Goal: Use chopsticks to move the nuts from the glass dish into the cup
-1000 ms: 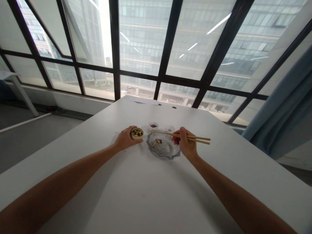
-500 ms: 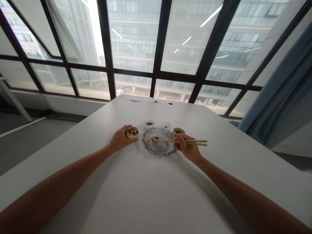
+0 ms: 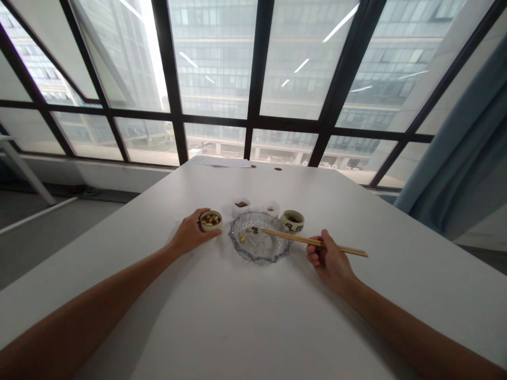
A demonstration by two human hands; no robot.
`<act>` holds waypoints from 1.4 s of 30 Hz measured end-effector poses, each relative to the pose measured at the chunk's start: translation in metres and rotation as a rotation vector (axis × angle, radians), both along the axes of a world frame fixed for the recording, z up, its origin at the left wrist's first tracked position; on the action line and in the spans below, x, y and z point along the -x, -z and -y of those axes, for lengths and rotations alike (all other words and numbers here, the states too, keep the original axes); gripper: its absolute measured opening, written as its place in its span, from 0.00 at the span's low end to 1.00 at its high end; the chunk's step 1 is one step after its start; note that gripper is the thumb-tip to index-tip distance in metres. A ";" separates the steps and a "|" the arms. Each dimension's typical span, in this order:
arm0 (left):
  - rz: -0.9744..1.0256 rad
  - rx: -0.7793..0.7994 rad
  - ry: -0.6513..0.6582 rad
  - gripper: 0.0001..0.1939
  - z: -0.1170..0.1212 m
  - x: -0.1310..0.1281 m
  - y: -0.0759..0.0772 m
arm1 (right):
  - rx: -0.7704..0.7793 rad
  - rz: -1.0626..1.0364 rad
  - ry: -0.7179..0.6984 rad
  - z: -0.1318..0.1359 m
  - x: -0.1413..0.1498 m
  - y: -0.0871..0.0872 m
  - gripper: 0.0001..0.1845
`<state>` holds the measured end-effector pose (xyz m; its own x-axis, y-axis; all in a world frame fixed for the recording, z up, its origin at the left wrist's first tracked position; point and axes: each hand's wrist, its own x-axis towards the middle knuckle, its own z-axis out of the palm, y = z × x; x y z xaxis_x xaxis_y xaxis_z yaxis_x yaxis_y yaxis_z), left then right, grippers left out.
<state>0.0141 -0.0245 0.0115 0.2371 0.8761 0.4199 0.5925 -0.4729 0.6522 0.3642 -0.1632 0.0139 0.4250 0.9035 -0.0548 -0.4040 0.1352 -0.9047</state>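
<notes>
My left hand [image 3: 193, 232] is wrapped round a small cream cup [image 3: 211, 227] holding nut-like pieces. In my right hand [image 3: 329, 259] is a pair of wooden chopsticks [image 3: 301, 239], their tips close together over the clear scalloped glass dish [image 3: 259, 257]. Several small pale pieces [image 3: 242, 237] and dark pieces [image 3: 255, 230] lie in the dish's left half. Whether the tips pinch anything is too small to tell. Just beyond my right hand stands a second cream cup [image 3: 293, 224] with dark markings, its contents dark and unclear.
Behind the dish stand a small white container [image 3: 241, 211] with brown bits and another white container [image 3: 272, 212]. Sheets of paper [image 3: 222, 162] lie at the far edge of the white table [image 3: 237, 316], before the windows. A blue curtain [image 3: 443, 190] hangs at the right.
My right hand has moved right and towards me, drawing the chopsticks back across the dish and uncovering the second cup. My left hand still holds its cup. The view has shifted slightly.
</notes>
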 end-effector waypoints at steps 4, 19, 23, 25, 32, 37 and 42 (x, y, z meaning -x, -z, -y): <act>0.015 0.010 0.004 0.41 -0.001 0.001 0.000 | 0.049 -0.076 0.026 -0.001 0.000 -0.002 0.24; 0.017 0.028 0.010 0.41 -0.001 -0.003 0.000 | -0.440 0.561 0.073 -0.010 0.047 -0.036 0.28; 0.020 0.012 0.021 0.40 0.000 -0.003 -0.001 | -0.540 0.715 -0.054 -0.036 0.091 -0.050 0.31; 0.019 0.006 0.029 0.39 0.001 -0.004 -0.001 | -0.484 0.786 -0.181 -0.050 0.103 -0.052 0.30; 0.006 0.030 0.012 0.41 -0.002 -0.004 0.003 | -0.368 0.769 -0.017 -0.050 0.050 -0.053 0.33; -0.014 0.035 -0.002 0.40 -0.002 -0.003 0.001 | -0.291 0.944 -0.080 -0.032 0.009 -0.043 0.32; -0.015 0.031 -0.005 0.39 -0.001 -0.003 -0.001 | -0.293 1.039 -0.149 -0.027 0.011 -0.034 0.30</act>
<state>0.0172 -0.0240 0.0124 0.2390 0.8898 0.3888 0.6047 -0.4497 0.6573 0.3531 -0.1358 0.0479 0.0250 0.8693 0.4936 0.5091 0.4138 -0.7547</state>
